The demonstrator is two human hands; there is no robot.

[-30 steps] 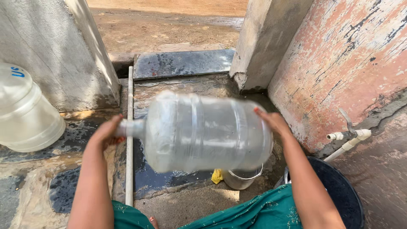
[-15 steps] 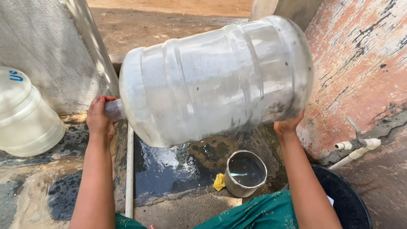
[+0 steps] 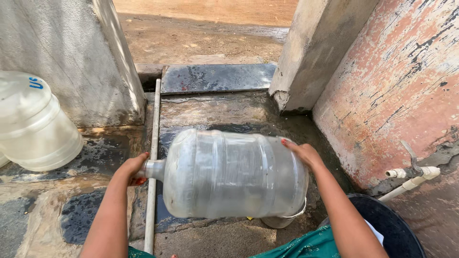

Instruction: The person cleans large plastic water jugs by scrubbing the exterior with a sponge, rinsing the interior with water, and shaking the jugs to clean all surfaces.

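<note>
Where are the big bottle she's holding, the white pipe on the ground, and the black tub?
big bottle (image 3: 234, 174), head view, its clear side.
white pipe (image 3: 154, 129), head view, mid-length.
black tub (image 3: 404, 239), head view, its rim.
</note>
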